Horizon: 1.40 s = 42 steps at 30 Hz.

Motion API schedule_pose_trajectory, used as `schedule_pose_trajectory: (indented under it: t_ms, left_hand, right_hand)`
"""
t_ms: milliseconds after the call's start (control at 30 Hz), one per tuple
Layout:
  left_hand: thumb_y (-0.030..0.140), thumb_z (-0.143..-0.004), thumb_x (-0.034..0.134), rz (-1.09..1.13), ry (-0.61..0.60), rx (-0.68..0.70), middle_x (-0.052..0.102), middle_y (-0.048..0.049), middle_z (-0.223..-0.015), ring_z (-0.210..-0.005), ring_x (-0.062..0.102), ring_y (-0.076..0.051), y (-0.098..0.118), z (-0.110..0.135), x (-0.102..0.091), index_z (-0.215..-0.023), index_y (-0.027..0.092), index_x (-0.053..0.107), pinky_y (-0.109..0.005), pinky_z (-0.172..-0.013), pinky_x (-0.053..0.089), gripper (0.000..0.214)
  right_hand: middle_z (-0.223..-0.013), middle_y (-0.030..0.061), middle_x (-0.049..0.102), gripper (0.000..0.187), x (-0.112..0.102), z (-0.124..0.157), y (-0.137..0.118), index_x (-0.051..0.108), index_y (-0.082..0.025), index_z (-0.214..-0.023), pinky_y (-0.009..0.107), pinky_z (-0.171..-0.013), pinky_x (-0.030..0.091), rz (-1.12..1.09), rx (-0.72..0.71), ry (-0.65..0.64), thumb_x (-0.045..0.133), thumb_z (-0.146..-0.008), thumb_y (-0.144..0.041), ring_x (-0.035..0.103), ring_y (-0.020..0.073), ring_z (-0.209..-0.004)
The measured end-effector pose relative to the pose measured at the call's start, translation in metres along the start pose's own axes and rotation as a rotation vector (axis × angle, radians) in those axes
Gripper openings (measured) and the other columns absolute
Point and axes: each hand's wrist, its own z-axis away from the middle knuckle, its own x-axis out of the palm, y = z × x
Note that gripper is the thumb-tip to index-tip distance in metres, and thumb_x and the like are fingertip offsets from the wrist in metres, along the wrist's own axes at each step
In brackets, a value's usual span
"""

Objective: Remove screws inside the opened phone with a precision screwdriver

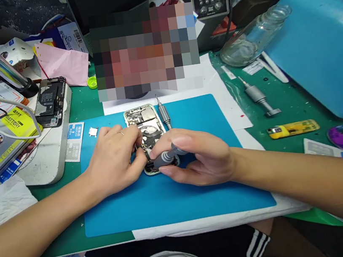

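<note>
An opened smartphone [149, 125] lies on the blue mat [176, 204], its inner parts exposed. My left hand [114, 155] rests along the phone's left side, thumb and fingers bent together at the edge; a small dark piece shows by the fingertips, but I cannot make out what they grip. In my right hand [198, 152] is a grey screwdriver [164, 158], held over the lower end of the phone; its tip is hidden. A second grey screwdriver [163, 112] lies just right of the phone. Left of it sits a small silver metal plate [93, 132].
At left, a white device [48, 162] carries another opened phone [50, 103], beside a yellow battery box [7, 143]. On the right lie a third screwdriver [258, 97], a yellow lighter [293, 129], and a tilted glass jar [251, 38]. A blurred patch covers the back middle.
</note>
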Motion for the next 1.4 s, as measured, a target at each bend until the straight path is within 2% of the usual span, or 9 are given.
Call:
schedule_pose_trajectory:
  t_ms: [167,333,500,633,767,1067,1167,1267,1400]
  left_hand:
    - [0.023,-0.089,0.048,0.021,0.012,-0.008,0.059,-0.0006,-0.075,-0.074,0.051,-0.02,0.0,-0.0002,-0.0012,-0.092,0.02,0.049,-0.038,-0.073,0.033,0.004]
    - [0.024,-0.09,0.046,0.032,-0.011,-0.006,0.062,-0.0022,-0.077,-0.076,0.053,-0.021,-0.0004,-0.0004,-0.0018,-0.09,0.021,0.048,-0.038,-0.074,0.034,0.004]
    - [0.025,-0.09,0.047,0.04,-0.004,0.007,0.061,-0.0015,-0.077,-0.074,0.053,-0.02,-0.002,0.0,-0.002,-0.091,0.02,0.049,-0.038,-0.073,0.034,0.005]
    - [0.022,-0.089,0.048,0.052,0.005,0.013,0.061,-0.0005,-0.076,-0.075,0.053,-0.02,-0.0022,0.0005,-0.0015,-0.092,0.02,0.049,-0.038,-0.073,0.033,0.004]
    - [0.021,-0.089,0.049,0.06,0.018,0.013,0.059,0.0003,-0.075,-0.075,0.052,-0.02,-0.001,0.0007,-0.001,-0.092,0.02,0.049,-0.038,-0.073,0.033,0.003]
    - [0.019,-0.097,0.037,0.075,0.0,0.017,0.063,-0.0018,-0.081,-0.076,0.05,-0.02,-0.0009,0.0006,-0.0044,-0.091,0.019,0.054,-0.039,-0.073,0.03,0.018]
    - [0.019,-0.097,0.036,0.084,-0.011,0.022,0.064,-0.0023,-0.081,-0.075,0.05,-0.02,-0.0005,0.0005,-0.0056,-0.091,0.019,0.057,-0.039,-0.073,0.029,0.022]
    - [0.019,-0.095,0.038,0.09,-0.016,0.049,0.064,-0.0012,-0.08,-0.074,0.049,-0.019,0.0004,0.0003,-0.0062,-0.09,0.018,0.058,-0.038,-0.073,0.029,0.021]
    - [0.023,-0.089,0.05,0.09,0.011,0.091,0.062,0.0001,-0.076,-0.071,0.049,-0.018,0.0017,0.0006,-0.0054,-0.087,0.018,0.059,-0.037,-0.072,0.029,0.01]
  right_hand:
    - [-0.102,0.009,0.072,0.076,-0.0009,-0.0011,0.0,0.021,-0.02,-0.157,0.035,-0.078,0.061,0.011,-0.042,-0.013,0.059,-0.092,-0.01,0.069,0.0177,-0.088]
    - [-0.108,0.0111,0.072,0.068,-0.0033,-0.004,-0.0017,0.03,-0.02,-0.15,0.032,-0.08,0.062,0.088,-0.064,-0.068,0.06,-0.09,-0.008,0.071,0.0171,-0.097]
    - [-0.11,0.0141,0.071,0.062,-0.0032,-0.0067,-0.0016,0.034,-0.017,-0.148,0.033,-0.08,0.062,0.081,-0.112,-0.043,0.057,-0.09,-0.008,0.071,0.0189,-0.1]
    - [-0.107,0.0122,0.072,0.067,-0.0013,-0.005,-0.0008,0.029,-0.017,-0.152,0.034,-0.081,0.062,0.06,-0.094,-0.045,0.056,-0.091,-0.007,0.07,0.0186,-0.101]
    - [-0.106,0.0115,0.07,0.079,0.0008,-0.0008,0.0002,0.019,-0.019,-0.158,0.037,-0.083,0.062,-0.03,-0.035,-0.027,0.056,-0.089,-0.004,0.071,0.019,-0.098]
    - [-0.11,0.0081,0.068,0.077,0.0005,0.0007,-0.0004,0.028,-0.022,-0.156,0.03,-0.079,0.064,-0.151,0.085,0.073,0.059,-0.088,-0.002,0.07,0.0159,-0.095]
    - [-0.109,0.0056,0.069,0.077,0.0,-0.0001,0.0015,0.028,-0.03,-0.155,0.029,-0.071,0.064,-0.158,0.166,0.096,0.061,-0.089,-0.007,0.071,0.0161,-0.089]
    - [-0.108,0.0031,0.069,0.076,-0.0006,-0.0015,0.0023,0.028,-0.038,-0.153,0.032,-0.067,0.065,-0.188,0.235,0.108,0.06,-0.09,-0.012,0.071,0.0183,-0.087]
    - [-0.116,0.0036,0.067,0.074,-0.0007,-0.0022,0.0017,0.03,-0.041,-0.151,0.036,-0.074,0.066,-0.215,0.318,0.178,0.06,-0.09,-0.01,0.071,0.02,-0.091]
